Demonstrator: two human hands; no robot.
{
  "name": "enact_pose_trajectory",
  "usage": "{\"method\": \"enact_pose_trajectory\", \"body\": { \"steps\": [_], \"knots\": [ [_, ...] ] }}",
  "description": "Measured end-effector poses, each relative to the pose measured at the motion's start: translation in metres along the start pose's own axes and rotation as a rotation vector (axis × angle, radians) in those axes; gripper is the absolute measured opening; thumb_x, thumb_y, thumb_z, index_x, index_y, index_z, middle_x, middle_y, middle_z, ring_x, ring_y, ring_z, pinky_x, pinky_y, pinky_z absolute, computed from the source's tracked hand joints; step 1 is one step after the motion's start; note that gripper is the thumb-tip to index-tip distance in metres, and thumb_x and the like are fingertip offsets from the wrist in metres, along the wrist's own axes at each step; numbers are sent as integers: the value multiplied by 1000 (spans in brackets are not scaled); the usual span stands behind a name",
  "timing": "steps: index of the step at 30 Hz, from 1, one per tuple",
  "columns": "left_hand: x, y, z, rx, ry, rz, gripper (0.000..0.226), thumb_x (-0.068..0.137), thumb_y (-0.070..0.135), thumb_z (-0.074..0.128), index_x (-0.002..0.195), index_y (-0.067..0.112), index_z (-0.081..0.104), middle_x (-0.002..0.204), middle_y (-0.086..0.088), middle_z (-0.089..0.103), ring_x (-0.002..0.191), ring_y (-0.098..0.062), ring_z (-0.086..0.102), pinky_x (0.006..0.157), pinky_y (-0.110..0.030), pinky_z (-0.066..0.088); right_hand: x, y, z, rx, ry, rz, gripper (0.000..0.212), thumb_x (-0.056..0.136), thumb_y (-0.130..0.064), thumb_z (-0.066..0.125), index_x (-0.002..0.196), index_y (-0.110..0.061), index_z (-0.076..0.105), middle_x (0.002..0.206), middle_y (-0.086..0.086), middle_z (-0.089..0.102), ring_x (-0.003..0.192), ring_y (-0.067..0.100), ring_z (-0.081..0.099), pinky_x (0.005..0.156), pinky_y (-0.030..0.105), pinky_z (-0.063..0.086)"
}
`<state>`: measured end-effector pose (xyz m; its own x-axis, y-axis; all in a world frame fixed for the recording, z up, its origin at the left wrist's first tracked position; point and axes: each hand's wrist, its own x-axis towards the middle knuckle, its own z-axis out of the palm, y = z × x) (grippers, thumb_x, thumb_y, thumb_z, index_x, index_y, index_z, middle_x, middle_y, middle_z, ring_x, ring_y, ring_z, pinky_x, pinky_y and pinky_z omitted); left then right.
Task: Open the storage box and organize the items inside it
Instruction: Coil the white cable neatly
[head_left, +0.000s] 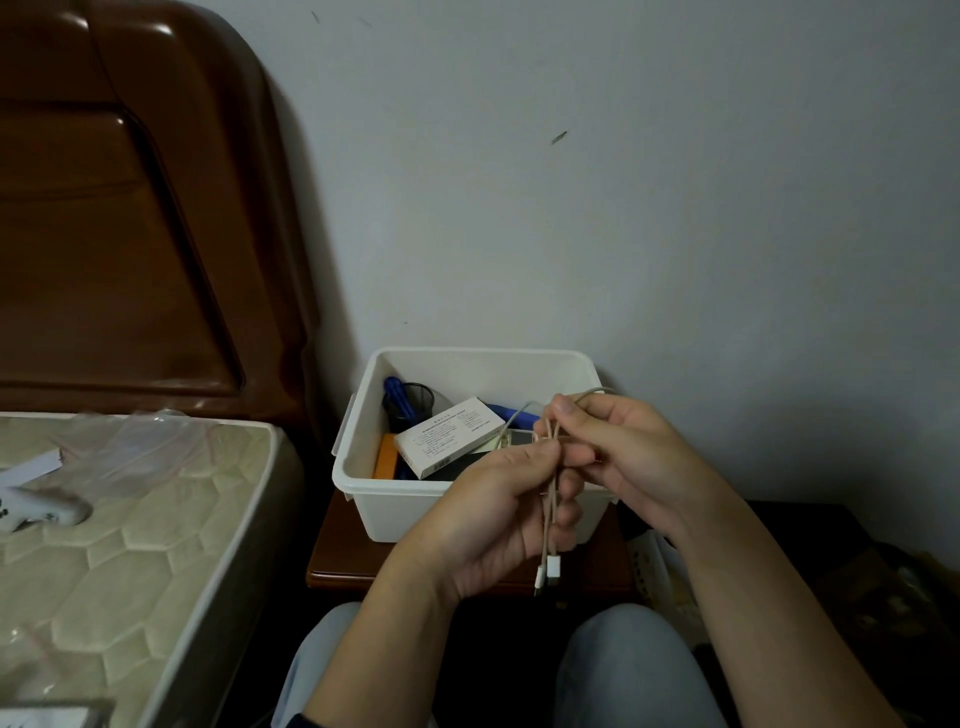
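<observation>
A white storage box (358, 483) stands open, without a lid, on a small wooden bedside table (337, 561) against the wall. Inside it lie a white printed carton (447, 436), a black mesh pen cup (413, 402), blue items and an orange item (385, 457). In front of the box both hands hold a pale charging cable (549, 519) folded into a bundle. My left hand (498, 514) grips the bundle from below, with two white plugs hanging under it. My right hand (618, 452) pinches the cable's upper loops.
A quilted mattress (130, 545) lies at the left, with a clear plastic bag (130, 447) and white objects on it. A dark wooden headboard (130, 208) rises behind. My knees in light trousers are below. Dark clutter sits on the floor at the right.
</observation>
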<state>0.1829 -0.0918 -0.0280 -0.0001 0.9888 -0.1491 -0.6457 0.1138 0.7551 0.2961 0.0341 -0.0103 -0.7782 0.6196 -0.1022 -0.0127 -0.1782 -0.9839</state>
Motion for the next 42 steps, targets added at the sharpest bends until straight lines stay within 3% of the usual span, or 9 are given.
{"method": "enact_pose_trajectory", "body": {
  "steps": [4, 9, 23, 26, 29, 31, 33, 38, 42],
  "knots": [
    [0, -7, 1, 94, 6, 13, 29, 104, 25, 53, 103, 7, 75, 75, -9, 61, 62, -18, 61, 60, -30, 52, 1, -1, 0, -25, 106, -33, 19, 93, -32, 76, 88, -15, 82, 96, 13, 79, 84, 24, 75, 70, 31, 63],
    [1, -7, 1, 75, -28, 27, 35, 108, 36, 48, 108, 12, 74, 67, -7, 56, 56, -20, 59, 62, -35, 53, 0, -3, 1, 23, 124, -20, 18, 96, -31, 74, 93, -14, 81, 107, 13, 80, 84, 19, 77, 76, 31, 64],
    [0, 1, 8, -9, 44, 5, 34, 111, 33, 44, 104, 14, 71, 63, 2, 34, 47, -5, 26, 42, -16, 30, 3, -1, 0, 15, 104, -28, 29, 91, -36, 75, 96, -8, 81, 94, 15, 78, 99, 28, 78, 81, 35, 64],
    [0, 8, 5, 209, 118, -27, 34, 112, 36, 42, 95, 19, 66, 60, 5, 30, 45, -5, 22, 38, -13, 20, -3, -4, -6, -175, 88, 66, 37, 100, -45, 68, 99, -10, 80, 103, 19, 78, 101, 30, 78, 86, 40, 65],
    [-4, 26, -1, 699, 265, -67, 43, 113, 42, 40, 89, 22, 69, 56, 9, 39, 40, -7, 29, 37, -15, 21, -13, -12, -25, -564, 126, 148, 33, 95, -52, 72, 97, -20, 79, 95, 0, 81, 79, 18, 80, 79, 38, 67],
    [-6, 41, -2, 1044, 329, -71, 50, 112, 47, 39, 86, 22, 74, 54, 11, 50, 41, -6, 43, 39, -20, 34, -18, -18, -38, -751, 175, 36, 26, 79, -48, 87, 97, -32, 75, 91, -10, 78, 73, 14, 75, 79, 40, 65],
    [-5, 52, 3, 1262, 340, -21, 52, 110, 48, 42, 79, 21, 75, 68, 10, 70, 62, -4, 64, 63, -25, 52, -19, -20, -42, -867, 141, -72, 56, 57, -56, 90, 107, -48, 66, 106, -18, 70, 91, 7, 69, 88, 37, 59],
    [2, 64, 27, 1159, 182, -4, 42, 96, 44, 56, 66, 15, 52, 65, -3, 44, 62, -18, 41, 68, -34, 35, -13, -2, -25, -837, 6, -305, 76, 73, -44, 91, 138, -58, 53, 144, -28, 54, 139, -1, 47, 116, 35, 42],
    [0, 69, 38, 1082, 81, -57, 49, 104, 40, 51, 61, 18, 42, 52, 2, 33, 46, -14, 26, 45, -26, 20, -6, 3, -24, -698, 46, -414, 49, 82, -19, 88, 116, -50, 72, 150, -24, 52, 144, -6, 41, 118, 25, 35]
  ]
}}
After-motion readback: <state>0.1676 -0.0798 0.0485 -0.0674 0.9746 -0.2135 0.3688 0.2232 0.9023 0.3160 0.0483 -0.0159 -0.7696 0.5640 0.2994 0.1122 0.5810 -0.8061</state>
